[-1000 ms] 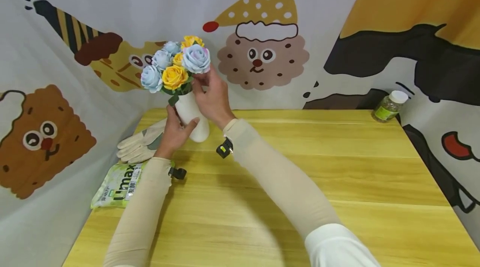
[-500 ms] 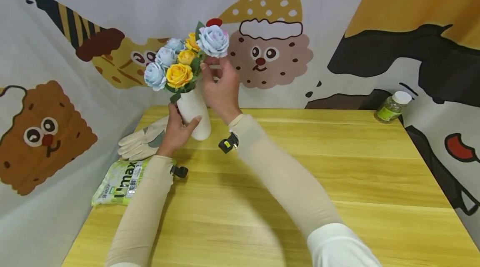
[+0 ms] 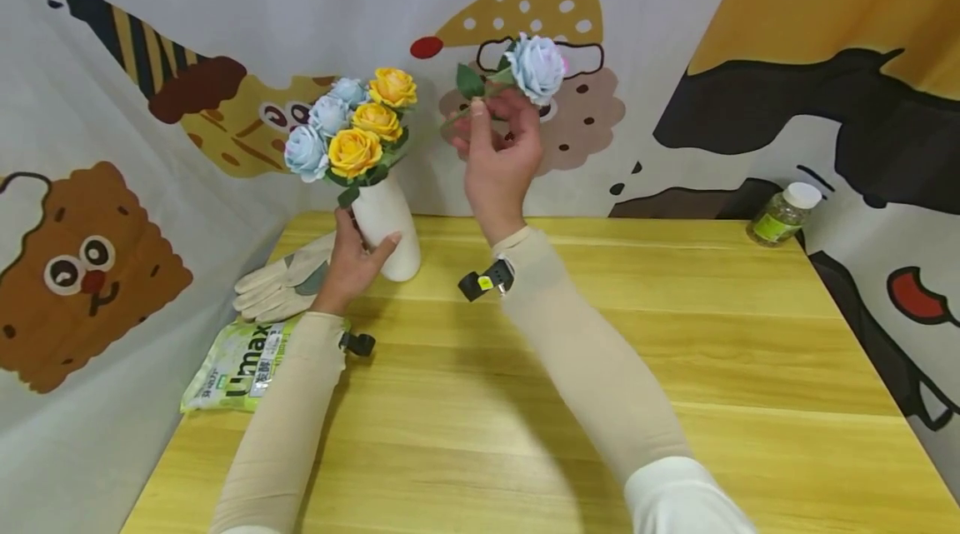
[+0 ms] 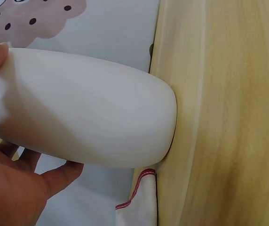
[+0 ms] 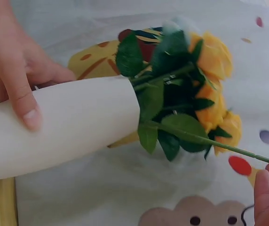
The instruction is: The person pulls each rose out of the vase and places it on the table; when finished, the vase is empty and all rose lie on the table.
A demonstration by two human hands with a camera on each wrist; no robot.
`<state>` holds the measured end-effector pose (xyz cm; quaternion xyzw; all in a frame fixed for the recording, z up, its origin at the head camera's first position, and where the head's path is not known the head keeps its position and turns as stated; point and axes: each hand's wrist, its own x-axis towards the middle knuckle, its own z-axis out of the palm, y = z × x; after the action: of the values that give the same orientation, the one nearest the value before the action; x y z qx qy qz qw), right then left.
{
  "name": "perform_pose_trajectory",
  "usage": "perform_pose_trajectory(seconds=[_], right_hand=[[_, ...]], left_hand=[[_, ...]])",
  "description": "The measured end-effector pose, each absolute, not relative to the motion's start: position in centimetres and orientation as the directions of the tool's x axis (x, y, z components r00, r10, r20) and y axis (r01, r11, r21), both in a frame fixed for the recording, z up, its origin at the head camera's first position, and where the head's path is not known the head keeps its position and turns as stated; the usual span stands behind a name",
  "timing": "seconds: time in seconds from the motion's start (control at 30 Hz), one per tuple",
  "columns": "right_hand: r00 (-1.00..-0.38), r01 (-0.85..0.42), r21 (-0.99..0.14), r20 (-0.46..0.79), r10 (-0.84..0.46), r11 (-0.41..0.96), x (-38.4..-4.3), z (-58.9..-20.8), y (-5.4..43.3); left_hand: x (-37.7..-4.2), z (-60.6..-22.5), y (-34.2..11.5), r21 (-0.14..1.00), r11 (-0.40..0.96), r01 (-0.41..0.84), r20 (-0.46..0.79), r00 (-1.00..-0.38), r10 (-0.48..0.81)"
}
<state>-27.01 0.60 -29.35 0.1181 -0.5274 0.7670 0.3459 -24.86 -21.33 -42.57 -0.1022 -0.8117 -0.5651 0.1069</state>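
Yellow wood-grain table, lower frame | white cartoon-print cloth, upper frame | left hand grips white cylindrical vase, centre-left | right hand pinches pale-blue, green-stemmed rose, upper centre

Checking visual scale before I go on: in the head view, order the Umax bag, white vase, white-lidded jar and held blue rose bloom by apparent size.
1. Umax bag, partly behind the left sleeve
2. White vase, partly behind the left hand
3. White-lidded jar and blue rose bloom: too alike to rank
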Motion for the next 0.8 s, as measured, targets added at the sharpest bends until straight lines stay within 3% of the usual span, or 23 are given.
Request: perform_pose_trajectory(seconds=[0.2,0.4,0.8], right_hand=[[-0.762,-0.611,-0.722,0.424,0.489,-0.326,-26.6,-29.7,2.9],[-0.754,-0.602,-0.705,0.346,0.558,-0.376,-26.6,-30.5,5.1],[-0.84,-0.447,-0.785,0.204,0.502,-0.429,-26.3,-35.1,7.0]], left_hand=[[-25.7,-43.7,-21.8,0.897,0.327,0.298,0.298,-0.953,0.051],[-26.8,-45.1,-22.7,0.894,0.341,0.291,0.293,-0.955,0.048],[-26.9,-45.2,-23.6,0.911,0.317,0.263,0.275,-0.962,0.008]])
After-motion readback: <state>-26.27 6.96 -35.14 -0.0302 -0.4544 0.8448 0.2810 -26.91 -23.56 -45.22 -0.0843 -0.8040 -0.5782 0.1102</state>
